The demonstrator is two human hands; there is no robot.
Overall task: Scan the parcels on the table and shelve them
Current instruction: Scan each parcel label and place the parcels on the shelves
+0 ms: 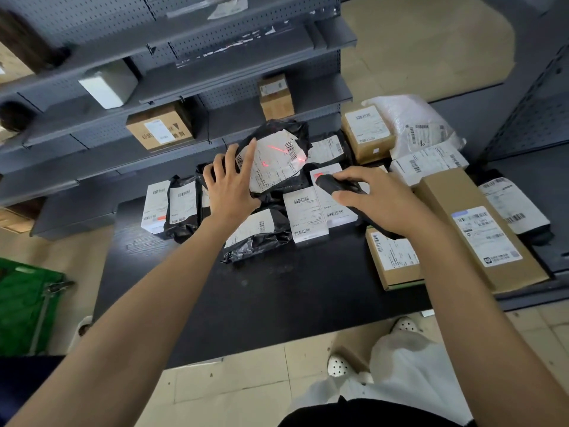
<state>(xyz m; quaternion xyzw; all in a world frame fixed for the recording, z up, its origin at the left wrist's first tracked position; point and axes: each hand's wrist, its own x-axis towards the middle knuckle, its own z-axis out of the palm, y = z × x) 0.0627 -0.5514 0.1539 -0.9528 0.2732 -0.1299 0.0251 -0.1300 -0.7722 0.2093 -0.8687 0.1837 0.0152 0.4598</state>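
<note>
Right hand (378, 201): grip closed round the black scanner (335, 186), nose aimed at the black parcel (286, 131). Left hand (231, 183): grip not closed, fingers straight and spread on the parcel's left side. Thumb is hidden, so this is propping, with no visible pinch. Parcel is tilted up, its label (271, 167) facing the scanner, likely to flatten the crumpled label and square the barcode. Red aiming light (300, 156) sits on the label beside the barcode. Looks mid-scan. Other parcels (304, 217) lie on the worktop (277, 303) round it. Shelves (234, 84) are just behind it, the likely next stop.
</note>
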